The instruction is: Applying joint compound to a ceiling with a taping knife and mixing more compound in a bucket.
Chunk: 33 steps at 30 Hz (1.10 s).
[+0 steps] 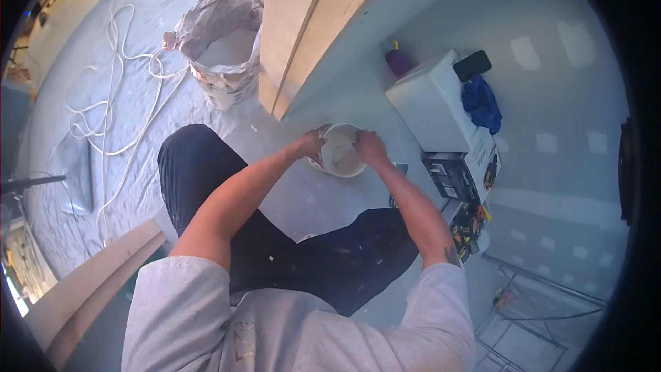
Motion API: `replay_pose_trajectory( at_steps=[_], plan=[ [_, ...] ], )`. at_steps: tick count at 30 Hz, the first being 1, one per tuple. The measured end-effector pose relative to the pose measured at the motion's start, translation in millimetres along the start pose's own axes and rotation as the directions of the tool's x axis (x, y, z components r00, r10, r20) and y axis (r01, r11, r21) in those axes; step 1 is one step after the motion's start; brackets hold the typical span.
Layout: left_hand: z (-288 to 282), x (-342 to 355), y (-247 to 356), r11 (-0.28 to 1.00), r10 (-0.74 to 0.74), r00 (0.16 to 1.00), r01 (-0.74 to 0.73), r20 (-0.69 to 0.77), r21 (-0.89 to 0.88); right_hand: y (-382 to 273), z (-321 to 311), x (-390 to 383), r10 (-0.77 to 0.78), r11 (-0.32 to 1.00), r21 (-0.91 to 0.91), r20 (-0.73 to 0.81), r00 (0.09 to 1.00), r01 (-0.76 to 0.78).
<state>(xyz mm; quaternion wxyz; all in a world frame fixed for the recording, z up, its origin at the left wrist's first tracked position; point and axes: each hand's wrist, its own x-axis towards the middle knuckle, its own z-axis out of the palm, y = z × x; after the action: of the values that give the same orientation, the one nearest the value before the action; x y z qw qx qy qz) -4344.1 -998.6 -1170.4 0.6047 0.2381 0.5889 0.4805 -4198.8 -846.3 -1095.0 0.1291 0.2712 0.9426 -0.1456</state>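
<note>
A small white bucket [341, 158] with pale material inside stands between my legs. My left hand [311, 143] grips its left side at the rim, fingers wrapped over it. My right hand [369, 148] is closed on the right side of the rim, with fingertips reaching inside. A small dark flat item [396, 189] lies beside the bucket at the right, partly hidden by my forearm. Above and left of the bucket stands a larger white bucket [226, 91] with an open paper bag [213, 17] of pale powder in it.
Leaning wooden boards [296, 27] rise above the bucket. At right are stacked boxes [420, 107], a blue cloth [482, 103], assorted tools [468, 227] and metal frames [537, 303]. White cord [158, 76] lies on the floor sheet at left. More planks [96, 282] are at lower left.
</note>
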Motion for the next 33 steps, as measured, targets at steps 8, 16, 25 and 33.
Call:
replay_pose_trajectory(
  at_steps=[8, 16, 25, 33],
  plan=[
    [-9, 2, -11, 0.973, 0.192, 0.981, -0.196, 0.041, 0.122, 16, 30, 13, -0.052, 0.998, -0.026, 0.219, 0.974, 0.059],
    [0, -18, 23, 0.984, -0.056, 0.998, 0.060, 0.031, -0.168, 7, -3, 2, -0.101, 0.987, 0.136, 0.152, 0.983, 0.081],
    [2, 3, 14, 0.996, 0.033, 0.998, -0.028, 0.060, -0.084, 38, 6, 19, -0.328, 0.937, 0.154, 0.090, 0.941, 0.312],
    [-4, -18, 20, 0.980, -0.057, 0.998, 0.057, 0.004, -0.190, 2, -2, 11, -0.022, 0.988, 0.155, 0.154, 0.988, -0.002]
  ],
)
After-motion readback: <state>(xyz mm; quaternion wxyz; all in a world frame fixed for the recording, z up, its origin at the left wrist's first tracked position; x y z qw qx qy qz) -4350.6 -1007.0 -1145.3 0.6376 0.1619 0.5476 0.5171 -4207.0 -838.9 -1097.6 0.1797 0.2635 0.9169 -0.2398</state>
